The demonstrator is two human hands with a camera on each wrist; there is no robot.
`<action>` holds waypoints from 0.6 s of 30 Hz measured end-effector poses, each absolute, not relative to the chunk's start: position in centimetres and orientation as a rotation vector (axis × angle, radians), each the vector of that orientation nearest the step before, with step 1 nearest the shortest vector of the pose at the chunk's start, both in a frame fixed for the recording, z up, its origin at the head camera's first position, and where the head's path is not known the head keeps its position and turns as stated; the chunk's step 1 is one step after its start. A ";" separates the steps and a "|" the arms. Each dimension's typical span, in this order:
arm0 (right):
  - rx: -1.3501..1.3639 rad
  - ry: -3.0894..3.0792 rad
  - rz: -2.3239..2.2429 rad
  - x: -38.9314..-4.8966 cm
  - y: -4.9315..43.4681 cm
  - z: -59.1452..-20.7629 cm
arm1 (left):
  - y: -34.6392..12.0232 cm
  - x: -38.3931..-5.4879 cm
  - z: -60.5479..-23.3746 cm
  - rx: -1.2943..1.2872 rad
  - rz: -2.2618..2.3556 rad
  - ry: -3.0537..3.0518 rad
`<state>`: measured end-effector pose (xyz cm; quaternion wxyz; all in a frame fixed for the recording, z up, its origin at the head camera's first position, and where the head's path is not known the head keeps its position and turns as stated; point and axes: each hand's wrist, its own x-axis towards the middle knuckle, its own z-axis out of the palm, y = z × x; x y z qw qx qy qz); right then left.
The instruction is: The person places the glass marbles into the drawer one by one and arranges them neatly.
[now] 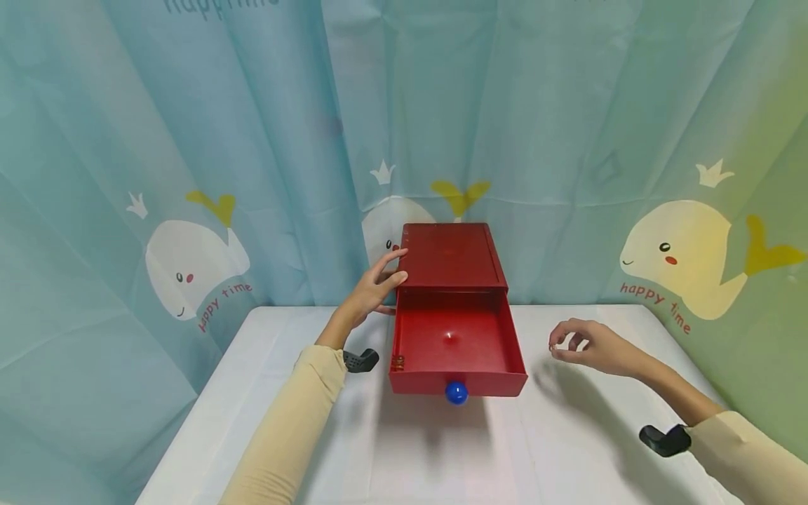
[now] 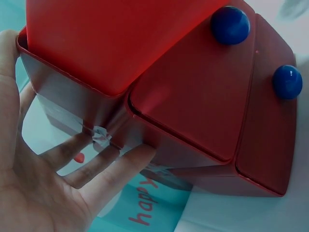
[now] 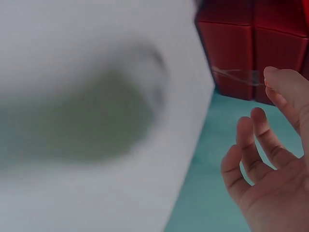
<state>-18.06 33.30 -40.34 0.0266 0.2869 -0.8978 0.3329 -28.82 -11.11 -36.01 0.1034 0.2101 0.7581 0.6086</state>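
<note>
A dark red drawer chest (image 1: 451, 256) has its top drawer (image 1: 454, 382) pulled out toward me, with a blue knob (image 1: 456, 393) on its front. Several tiny gold-brown pieces (image 1: 398, 362) lie in the drawer's front left corner. My left hand (image 1: 374, 289) rests spread against the chest's left side, its fingertips at the top edge. Off to the right of the drawer, my right hand (image 1: 587, 345) is raised over the table. Its thumb and index finger pinch a tiny brownish thing (image 1: 552, 346), mostly hidden by the fingertips.
Two lower drawers show pushed in, with blue knobs (image 2: 230, 25) on their fronts. Clear tape (image 2: 101, 137) runs along the chest's side. The chest stands on a white-covered table (image 1: 278, 365), in front of a teal curtain (image 1: 543, 126) with printed whales.
</note>
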 end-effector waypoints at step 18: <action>0.833 -2.703 0.972 -18.3 33.1 -31.9 | -11.2 -29.0 -36.2 0.631 1.800 2.234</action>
